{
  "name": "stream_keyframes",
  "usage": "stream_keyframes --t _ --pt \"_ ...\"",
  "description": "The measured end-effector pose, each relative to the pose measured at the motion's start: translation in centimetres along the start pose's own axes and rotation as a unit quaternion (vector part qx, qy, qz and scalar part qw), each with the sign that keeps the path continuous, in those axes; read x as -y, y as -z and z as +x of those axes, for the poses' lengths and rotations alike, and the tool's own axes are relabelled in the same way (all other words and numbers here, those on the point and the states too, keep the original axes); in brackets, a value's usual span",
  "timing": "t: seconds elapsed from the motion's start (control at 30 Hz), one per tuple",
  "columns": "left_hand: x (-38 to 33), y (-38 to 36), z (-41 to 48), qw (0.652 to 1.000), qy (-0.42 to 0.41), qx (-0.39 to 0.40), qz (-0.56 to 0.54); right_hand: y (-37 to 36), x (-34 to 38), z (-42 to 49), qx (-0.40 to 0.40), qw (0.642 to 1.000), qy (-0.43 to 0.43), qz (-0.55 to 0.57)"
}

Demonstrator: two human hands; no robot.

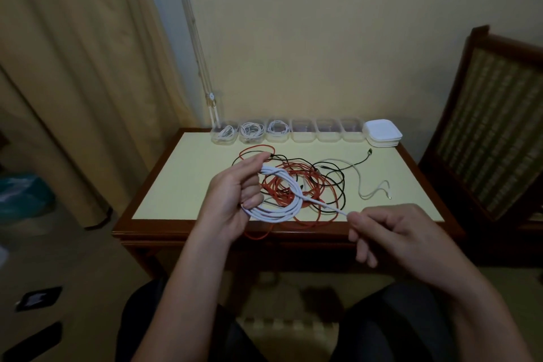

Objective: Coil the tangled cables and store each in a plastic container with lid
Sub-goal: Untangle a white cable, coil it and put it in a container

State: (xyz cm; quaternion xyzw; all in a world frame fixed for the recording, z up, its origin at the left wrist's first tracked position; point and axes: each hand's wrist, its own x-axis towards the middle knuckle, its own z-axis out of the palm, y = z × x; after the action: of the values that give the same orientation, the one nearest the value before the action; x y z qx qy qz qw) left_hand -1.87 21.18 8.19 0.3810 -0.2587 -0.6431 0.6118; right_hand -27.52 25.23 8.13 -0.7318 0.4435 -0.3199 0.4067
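Head view: six clear containers (289, 130) line the far edge of the table (182, 173), upper centre. Three hold coiled white cables and three are empty, with one stack of white lids (382, 132) at the row's right end. At frame centre the left hand (232, 194) curls round one white coil (282, 209); the right hand (390, 232) pinches its tail. Under them one red, black and white tangle (308, 182) spills a red loop over the near edge; bare tabletop flanks it.

Home room: curtain (73, 67), wooden table (176, 232), upholstered wooden chair (484, 126), plain wall.
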Motion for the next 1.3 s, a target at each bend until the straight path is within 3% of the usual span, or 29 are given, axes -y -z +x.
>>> stream_keyframes --t 0.23,0.3,0.4,0.5,0.6,0.7,0.8,0.93,1.0,1.3 --pt "-0.2 -1.8 -0.6 0.989 0.059 0.069 -0.118 -0.6 -1.6 0.6 -0.109 0.993 0.000 0.038" --pt "0.2 -2.3 -0.7 0.983 0.081 0.075 -0.145 -1.3 -2.6 0.9 -0.176 0.982 0.026 -0.062" --pt "0.9 -2.7 -0.8 0.975 0.101 0.079 -0.183 -2.9 -3.7 1.4 -0.282 0.920 0.102 -0.252" --pt "1.4 -2.9 -0.8 0.970 0.103 0.067 -0.212 -4.1 -3.7 1.6 -0.289 0.907 0.125 -0.279" --pt "1.9 -3.3 -0.9 0.970 0.102 0.048 -0.217 -5.3 -2.7 1.5 -0.285 0.929 0.113 -0.208" --pt "2.5 -3.6 -0.9 0.967 0.109 0.051 -0.227 -6.5 -1.6 2.0 -0.314 0.949 0.027 0.011" --pt "3.2 -3.8 -0.5 0.972 0.096 0.037 -0.210 -7.3 -0.8 2.2 -0.305 0.917 -0.055 0.251" --pt "4.2 -3.5 -0.1 0.985 0.049 0.020 -0.161 -8.1 0.5 2.0 -0.280 0.858 -0.094 0.419" --pt "4.6 -3.4 -0.1 0.992 0.018 0.002 -0.121 -8.2 0.9 1.9 -0.268 0.842 -0.089 0.459" --pt "6.2 -2.9 -0.1 0.998 -0.048 -0.021 0.037 -8.2 -0.4 2.4 -0.258 0.848 -0.113 0.449"
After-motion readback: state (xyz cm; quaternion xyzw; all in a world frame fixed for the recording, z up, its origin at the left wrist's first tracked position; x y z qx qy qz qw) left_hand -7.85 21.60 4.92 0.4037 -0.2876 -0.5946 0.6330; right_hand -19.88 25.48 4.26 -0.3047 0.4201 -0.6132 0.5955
